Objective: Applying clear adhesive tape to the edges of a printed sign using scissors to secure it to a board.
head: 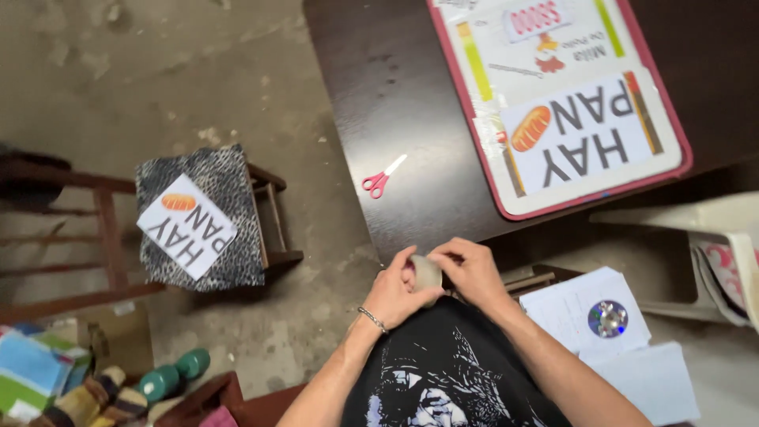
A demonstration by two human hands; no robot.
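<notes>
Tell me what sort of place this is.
Probably a home workroom or small shop's back room: bare concrete floor, dark wooden table with red scissors and a taped sign board; both hands hold a tape roll.

I have one view only, from the camera on my head, facing steeply down past my chest. My left hand (393, 291) and right hand (472, 273) sit low in the middle, close to the lens. Just beyond my hands the dark table (395, 103) runs to the top edge. Left of my left hand the concrete floor (158, 79) lies farther below.
</notes>
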